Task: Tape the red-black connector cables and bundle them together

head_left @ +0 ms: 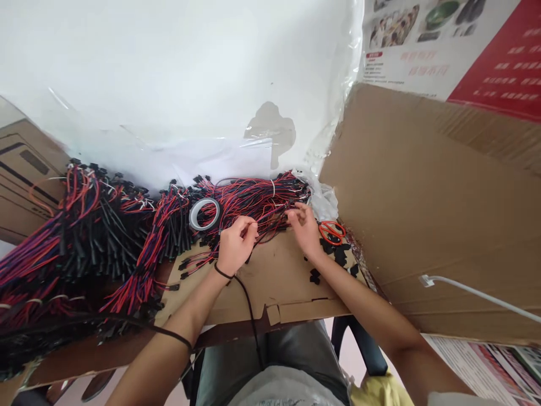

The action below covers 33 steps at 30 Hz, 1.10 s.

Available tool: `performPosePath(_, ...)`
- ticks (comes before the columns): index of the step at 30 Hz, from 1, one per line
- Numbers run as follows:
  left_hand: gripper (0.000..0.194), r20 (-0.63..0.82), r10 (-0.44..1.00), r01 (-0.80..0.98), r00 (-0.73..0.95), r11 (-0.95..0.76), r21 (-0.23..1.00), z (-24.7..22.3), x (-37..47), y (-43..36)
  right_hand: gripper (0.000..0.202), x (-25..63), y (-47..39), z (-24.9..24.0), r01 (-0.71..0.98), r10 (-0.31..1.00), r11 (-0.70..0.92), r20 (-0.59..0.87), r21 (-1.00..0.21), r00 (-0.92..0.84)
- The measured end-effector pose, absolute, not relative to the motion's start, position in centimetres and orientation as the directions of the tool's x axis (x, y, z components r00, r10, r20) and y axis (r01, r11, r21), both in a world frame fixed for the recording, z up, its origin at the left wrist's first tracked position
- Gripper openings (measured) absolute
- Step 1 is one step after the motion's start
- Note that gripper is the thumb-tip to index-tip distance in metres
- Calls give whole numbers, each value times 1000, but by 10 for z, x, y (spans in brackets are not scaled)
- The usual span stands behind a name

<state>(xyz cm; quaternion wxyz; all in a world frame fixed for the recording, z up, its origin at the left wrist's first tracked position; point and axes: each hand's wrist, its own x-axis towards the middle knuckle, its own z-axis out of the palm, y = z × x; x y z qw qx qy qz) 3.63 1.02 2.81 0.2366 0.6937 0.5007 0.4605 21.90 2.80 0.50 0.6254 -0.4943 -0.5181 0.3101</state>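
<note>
My left hand (pixel 236 243) is closed in a pinch at the front of a bundle of red and dark wires (pixel 249 194), holding a thin wire. To its right, my right hand (pixel 305 228) has thumb and fingers drawn together at the right end of the bundle. Thin red and dark wires run between the two hands; what exactly the right fingertips pinch is too small to make out. White ties bind the bundle, and black connectors show at its ends. A roll of tape (pixel 204 214) lies on the wires left of my left hand.
Orange-handled scissors (pixel 332 232) and small black pieces (pixel 340 255) lie right of my right hand, beside a clear plastic bag (pixel 323 197). More wire bundles (pixel 105 225) pile up on the left. A cardboard sheet (pixel 279 276) covers the table; a cardboard panel (pixel 431 208) stands at right.
</note>
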Motion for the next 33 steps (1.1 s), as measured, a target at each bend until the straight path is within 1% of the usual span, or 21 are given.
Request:
performPosePath(1,17,404,910,472,95,-398,786,28,36,11,50,215,31,7,-17,962,199,192,-980,192)
performPosePath(2,17,400,908,474,122,-408,780,27,35,11,52,211,34,10,-121,990,97,83,-988,117)
performPosePath(3,16,394,907,484,151,-415,770,28,35,12,53,208,37,14,-189,997,30,17,-982,69)
performPosePath(4,16,389,904,503,179,-424,753,28,33,12,51,206,40,19,-231,999,-1,-13,-973,51)
performPosePath(6,18,363,899,558,245,-438,705,32,29,13,45,206,46,32,-279,997,10,-11,-960,74)
performPosePath(8,22,311,898,594,312,-440,674,40,22,11,37,209,54,48,-298,992,60,25,-953,121)
performPosePath(10,27,262,900,587,348,-427,688,51,12,8,30,212,65,67,-290,987,110,69,-951,148)
performPosePath(12,28,238,912,565,333,-395,724,64,-2,2,23,211,78,87,-281,981,146,102,-949,164)
performPosePath(15,32,189,948,546,256,-303,781,82,-32,-13,13,191,99,111,-305,988,145,123,-941,92)
performPosePath(18,37,92,985,506,148,-155,848,88,-72,-31,15,142,116,121,-289,994,63,86,-955,-66)
performPosePath(20,38,64,997,533,43,-77,842,84,-101,-44,18,99,125,119,-241,981,-4,42,-970,-187)
performPosePath(22,37,118,987,590,-112,-30,807,75,-129,-55,21,54,132,112,-162,962,-35,11,-986,-273)
performPosePath(23,37,139,977,624,-162,-8,781,70,-142,-59,24,32,135,107,-112,957,-43,-9,-993,-292)
performPosePath(25,39,113,967,641,-229,63,765,60,-162,-66,29,-4,140,98,-36,953,-63,-50,-997,-298)
performPosePath(27,42,50,958,640,-281,148,754,53,-175,-68,31,-30,145,89,-10,956,-77,-71,-997,-284)
performPosePath(29,43,25,938,671,-347,229,705,50,-181,-68,30,-46,150,81,7,963,-93,-92,-996,-254)
performPosePath(31,40,51,914,727,-402,285,624,49,-181,-66,25,-55,153,74,24,971,-112,-115,-993,-212)
performPosePath(33,39,79,905,777,-417,310,548,47,-179,-64,14,-61,156,69,28,976,-138,-141,-990,-165)
